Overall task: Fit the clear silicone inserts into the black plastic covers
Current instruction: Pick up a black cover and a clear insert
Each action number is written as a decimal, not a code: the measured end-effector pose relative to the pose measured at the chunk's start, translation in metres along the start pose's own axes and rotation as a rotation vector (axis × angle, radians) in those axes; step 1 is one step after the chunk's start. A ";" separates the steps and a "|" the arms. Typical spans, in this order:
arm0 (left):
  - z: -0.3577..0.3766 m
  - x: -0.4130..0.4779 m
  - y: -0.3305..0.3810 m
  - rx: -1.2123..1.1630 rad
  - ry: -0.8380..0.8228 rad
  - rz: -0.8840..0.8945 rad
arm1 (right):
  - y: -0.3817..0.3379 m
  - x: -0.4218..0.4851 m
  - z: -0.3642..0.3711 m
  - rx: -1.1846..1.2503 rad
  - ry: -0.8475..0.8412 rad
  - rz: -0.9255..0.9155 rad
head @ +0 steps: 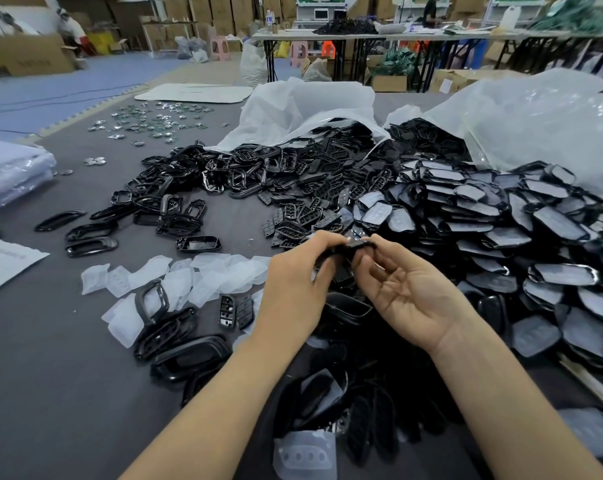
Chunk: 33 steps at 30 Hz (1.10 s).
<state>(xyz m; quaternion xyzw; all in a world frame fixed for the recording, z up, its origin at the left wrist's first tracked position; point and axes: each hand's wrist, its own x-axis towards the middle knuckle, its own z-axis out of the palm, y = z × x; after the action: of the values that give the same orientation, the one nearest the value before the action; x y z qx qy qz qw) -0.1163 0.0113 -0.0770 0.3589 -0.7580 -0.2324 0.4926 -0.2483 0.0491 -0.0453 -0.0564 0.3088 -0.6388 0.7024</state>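
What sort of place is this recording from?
Most likely a small factory or assembly workshop. The work surface is heaped with black plastic covers spilling from plastic bags, loose clear silicone inserts lie beside them, and stacked cardboard boxes line the back behind folding tables.

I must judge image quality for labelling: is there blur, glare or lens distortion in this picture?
Head view: the wide-angle lens bends the far tables; the background is soft; the black cover between left hand and right hand is slightly blurred; the plastic bag shows glare; shadows are faint.
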 end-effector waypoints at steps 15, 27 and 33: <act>-0.001 0.000 0.001 -0.040 -0.157 -0.060 | 0.006 0.004 -0.012 -1.079 0.140 -0.774; -0.036 0.014 -0.017 -0.505 0.240 -0.481 | 0.050 0.009 -0.015 -2.175 -0.223 -0.883; -0.032 0.013 -0.015 -0.531 0.213 -0.470 | 0.049 0.008 -0.013 -1.976 -0.168 -1.004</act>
<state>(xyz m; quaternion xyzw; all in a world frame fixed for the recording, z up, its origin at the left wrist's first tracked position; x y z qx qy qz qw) -0.0853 -0.0079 -0.0671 0.4052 -0.5127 -0.4890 0.5778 -0.2122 0.0547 -0.0815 -0.7531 0.5754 -0.3177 0.0290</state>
